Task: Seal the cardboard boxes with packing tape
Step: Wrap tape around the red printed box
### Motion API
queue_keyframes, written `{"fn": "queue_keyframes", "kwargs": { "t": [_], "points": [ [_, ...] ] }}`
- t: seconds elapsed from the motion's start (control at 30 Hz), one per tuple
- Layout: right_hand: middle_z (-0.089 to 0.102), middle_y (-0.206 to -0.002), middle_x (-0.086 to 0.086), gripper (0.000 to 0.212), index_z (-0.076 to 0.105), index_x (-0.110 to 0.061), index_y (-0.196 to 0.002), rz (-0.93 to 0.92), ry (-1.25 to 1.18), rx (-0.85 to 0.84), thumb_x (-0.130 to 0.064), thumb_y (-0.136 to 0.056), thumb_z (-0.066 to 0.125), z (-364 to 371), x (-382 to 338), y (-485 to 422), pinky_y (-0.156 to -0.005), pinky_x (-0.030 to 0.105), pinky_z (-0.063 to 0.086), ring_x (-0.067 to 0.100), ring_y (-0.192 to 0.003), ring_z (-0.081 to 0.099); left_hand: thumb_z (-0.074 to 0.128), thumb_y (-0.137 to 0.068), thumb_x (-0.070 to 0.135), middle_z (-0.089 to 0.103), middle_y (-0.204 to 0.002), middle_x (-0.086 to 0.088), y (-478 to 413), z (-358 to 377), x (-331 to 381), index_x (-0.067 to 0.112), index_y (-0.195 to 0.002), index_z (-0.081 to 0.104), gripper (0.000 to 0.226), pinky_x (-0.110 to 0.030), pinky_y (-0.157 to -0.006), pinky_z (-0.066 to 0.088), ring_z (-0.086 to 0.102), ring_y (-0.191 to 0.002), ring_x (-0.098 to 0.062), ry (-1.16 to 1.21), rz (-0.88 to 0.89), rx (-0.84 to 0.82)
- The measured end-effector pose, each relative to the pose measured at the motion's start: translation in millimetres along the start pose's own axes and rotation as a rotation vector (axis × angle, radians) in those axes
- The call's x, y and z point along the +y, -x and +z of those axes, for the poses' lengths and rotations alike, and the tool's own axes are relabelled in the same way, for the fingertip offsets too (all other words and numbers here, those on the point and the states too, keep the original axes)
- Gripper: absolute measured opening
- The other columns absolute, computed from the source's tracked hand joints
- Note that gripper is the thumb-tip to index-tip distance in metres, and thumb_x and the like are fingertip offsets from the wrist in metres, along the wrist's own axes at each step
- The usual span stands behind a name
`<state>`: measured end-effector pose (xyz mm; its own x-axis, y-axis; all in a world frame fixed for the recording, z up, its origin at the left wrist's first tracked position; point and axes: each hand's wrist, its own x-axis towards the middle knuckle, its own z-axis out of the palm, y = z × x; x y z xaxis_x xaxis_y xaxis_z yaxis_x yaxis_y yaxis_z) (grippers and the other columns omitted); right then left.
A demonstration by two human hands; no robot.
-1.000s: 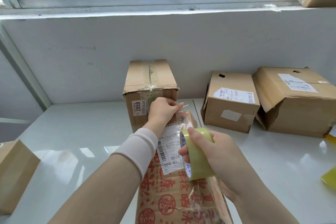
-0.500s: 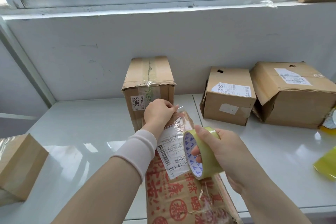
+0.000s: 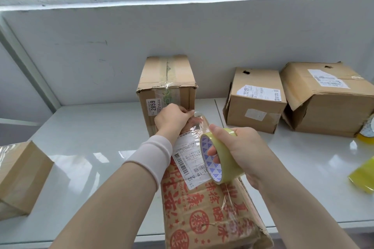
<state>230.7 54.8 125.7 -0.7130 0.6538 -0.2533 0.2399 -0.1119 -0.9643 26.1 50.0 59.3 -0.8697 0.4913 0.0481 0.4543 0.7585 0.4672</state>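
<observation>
Now the right hand (image 3: 247, 151), gripping the tape roll (image 3: 228, 164), sits nearer the body, lengthening the strip (image 3: 199, 129) over the printed box (image 3: 202, 218); the left hand (image 3: 172, 120), fingers curled, apparently pins its end.

We note the left hand (image 3: 172, 119) pinching the tape strip (image 3: 198, 125) at the far end of the red-printed box (image 3: 202, 210) on the counter (image 3: 91, 147). The right hand (image 3: 241, 150) grips the tape roll (image 3: 224, 164), fingers (image 3: 212, 153) through its core.

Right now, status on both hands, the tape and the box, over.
Left hand pinches tape strip at far end of printed box. Right hand: grip on tape roll, above the label. Tall box close behind, contact unclear.
</observation>
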Motion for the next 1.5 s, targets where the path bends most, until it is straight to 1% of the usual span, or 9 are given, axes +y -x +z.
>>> {"fn": "queue_keyframes", "kwargs": {
  "t": [0.43, 0.53, 0.67, 0.77, 0.87, 1.0, 1.1, 1.23, 1.5],
  "points": [
    [0.064, -0.048, 0.0, 0.032, 0.059, -0.005, -0.08, 0.017, 0.039, 0.022, -0.036, -0.088, 0.059, -2.6, 1.5, -3.6, -0.041, 0.017, 0.046, 0.008, -0.038, 0.055, 0.047, -0.082, 0.072, 0.06, -0.088, 0.001, -9.0, 0.3, 1.6, 0.021, -0.089, 0.061, 0.053, -0.027, -0.077, 0.04, 0.054, -0.084, -0.02, -0.21, -0.055, -0.168],
    [0.064, -0.048, 0.0, 0.033, 0.059, -0.003, -0.083, 0.02, 0.026, 0.02, -0.036, -0.088, 0.059, -2.3, 2.3, -2.9, -0.041, 0.018, 0.047, 0.009, -0.037, 0.055, 0.046, -0.077, 0.077, 0.063, -0.116, -0.002, -13.3, -0.5, -6.2, 0.022, -0.116, 0.06, 0.069, -0.037, -0.099, 0.041, 0.057, -0.106, -0.025, -0.039, -0.155, -0.358],
    [0.064, -0.047, 0.0, 0.032, 0.06, -0.005, -0.076, 0.01, 0.019, 0.026, -0.035, -0.088, 0.059, -0.6, 2.3, -3.8, -0.039, 0.015, 0.045, 0.007, -0.035, 0.053, 0.06, -0.084, 0.057, 0.057, -0.126, -0.007, -14.2, -14.2, -2.7, 0.013, -0.128, 0.051, 0.063, -0.037, -0.1, 0.041, 0.055, -0.113, -0.028, 0.303, -0.265, -0.547],
    [0.063, -0.046, 0.0, 0.031, 0.059, -0.005, -0.076, 0.005, 0.004, 0.031, -0.034, -0.088, 0.06, -0.1, 1.9, -4.1, -0.037, 0.014, 0.042, 0.008, -0.034, 0.052, 0.053, -0.092, 0.047, 0.061, -0.116, -0.007, -15.9, -15.9, 1.4, 0.012, -0.119, 0.055, 0.044, -0.035, -0.092, 0.045, 0.059, -0.104, -0.024, 0.233, -0.249, -0.596],
    [0.062, -0.045, 0.001, 0.032, 0.058, -0.004, -0.071, -0.003, -0.027, 0.031, -0.031, -0.088, 0.06, 0.4, 2.2, -2.1, -0.036, 0.013, 0.041, 0.008, -0.033, 0.051, 0.039, -0.098, 0.036, 0.064, -0.108, -0.006, -21.8, -5.9, 1.7, 0.012, -0.11, 0.058, 0.032, -0.03, -0.077, 0.044, 0.058, -0.088, -0.02, 0.013, -0.153, -0.527],
    [0.061, -0.044, 0.001, 0.031, 0.058, -0.004, -0.071, -0.01, -0.049, 0.03, -0.031, -0.088, 0.06, 0.4, 2.0, -0.7, -0.035, 0.012, 0.04, 0.008, -0.032, 0.05, 0.049, -0.096, 0.04, 0.063, -0.097, -0.01, -14.2, -1.2, -11.8, 0.007, -0.101, 0.063, 0.037, -0.031, -0.071, 0.042, 0.061, -0.092, -0.029, -0.054, -0.03, -0.107],
    [0.061, -0.044, 0.001, 0.031, 0.058, -0.005, -0.071, -0.02, -0.043, 0.028, -0.031, -0.088, 0.06, -0.4, 3.6, -1.4, -0.035, 0.012, 0.04, 0.008, -0.032, 0.05, 0.048, -0.098, 0.034, 0.067, -0.091, -0.011, 6.0, -4.3, -13.2, 0.003, -0.09, 0.068, 0.037, -0.034, -0.073, 0.048, 0.062, -0.085, -0.028, -0.036, 0.335, 0.182],
    [0.061, -0.044, 0.001, 0.032, 0.059, -0.005, -0.072, -0.039, -0.05, 0.031, -0.032, -0.088, 0.06, 0.6, 4.7, -0.8, -0.035, 0.012, 0.04, 0.008, -0.032, 0.051, 0.044, -0.1, 0.025, 0.067, -0.112, -0.005, 12.1, 2.2, -1.8, 0.009, -0.111, 0.068, 0.031, -0.03, -0.091, 0.045, 0.059, -0.101, -0.018, 0.089, 0.555, -0.124],
    [0.072, -0.075, 0.001, 0.05, 0.061, -0.006, -0.095, -0.145, -0.042, -0.16, -0.054, -0.081, 0.057, -8.6, 31.0, 14.6, -0.056, 0.014, 0.049, 0.01, -0.067, 0.067, 0.044, -0.099, 0.041, 0.069, -0.086, 0.01, -4.3, 14.6, -6.8, 0.023, -0.097, 0.073, 0.034, -0.02, -0.065, 0.043, 0.058, -0.071, 0.004, 0.189, 0.368, -0.257]
  ]
}}
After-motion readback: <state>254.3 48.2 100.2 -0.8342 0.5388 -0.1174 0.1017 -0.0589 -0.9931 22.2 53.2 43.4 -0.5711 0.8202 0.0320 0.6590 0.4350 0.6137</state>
